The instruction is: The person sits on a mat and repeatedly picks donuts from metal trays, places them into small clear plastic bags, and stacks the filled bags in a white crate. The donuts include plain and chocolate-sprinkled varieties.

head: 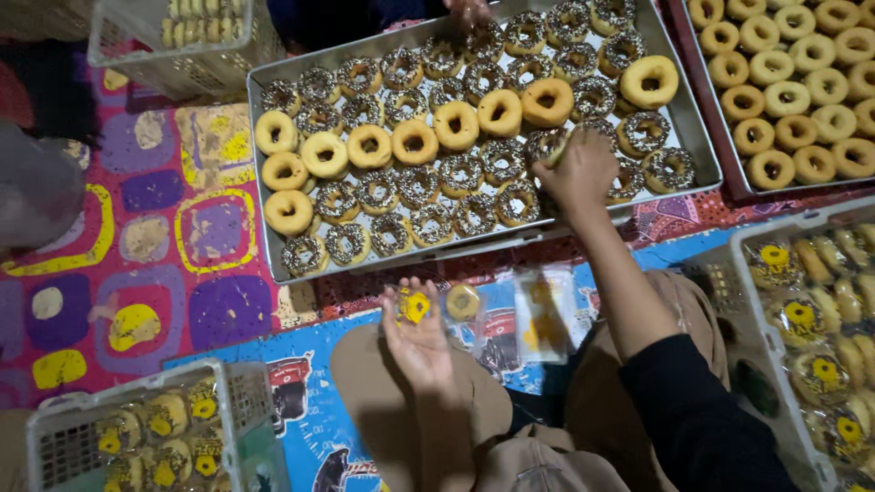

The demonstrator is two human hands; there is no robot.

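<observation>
A large metal tray (258,173) lies on the floor mat, filled with plain glazed doughnuts and doughnuts covered in chocolate sprinkles. My right hand (581,173) reaches over the tray's near edge and is closed on a sprinkled doughnut (547,144). My left hand (419,333) is raised palm up over my lap and holds a small clear plastic bag with a yellow label (413,306). Another clear bag (543,314) lies on the mat between my arms. Beside the left hand, a bagged doughnut (463,302) rests on the mat.
A second tray of plain doughnuts (788,87) sits at the upper right. White plastic baskets of bagged doughnuts stand at the right (811,319), lower left (137,437) and upper left (182,41). Another person's hand (469,11) shows at the tray's far edge.
</observation>
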